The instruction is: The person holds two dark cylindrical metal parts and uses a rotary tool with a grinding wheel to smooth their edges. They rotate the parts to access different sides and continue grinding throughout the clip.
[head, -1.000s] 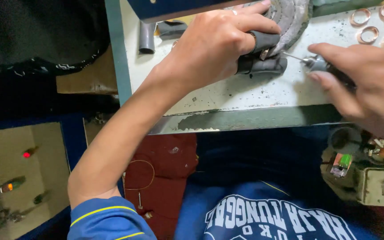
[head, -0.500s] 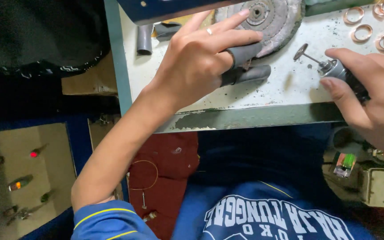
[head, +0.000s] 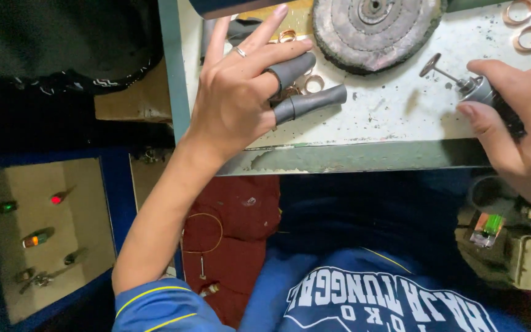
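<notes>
Gripping rotary tool (head: 477,89), right hand (head: 523,132) | left hand (head: 241,92) spread | two finger cots (head: 308,103)

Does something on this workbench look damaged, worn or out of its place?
The white painted benchtop is chipped and pitted, with paint flaked off along its front edge. Small copper-coloured rings lie scattered loosely, some beside the grey round buffing wheel. Nothing looks spilled.

Bright, even light falls on the white bench top (head: 388,117) between the hands; below them everything sinks into deep shadow, with slight softness toward the edges.
</notes>
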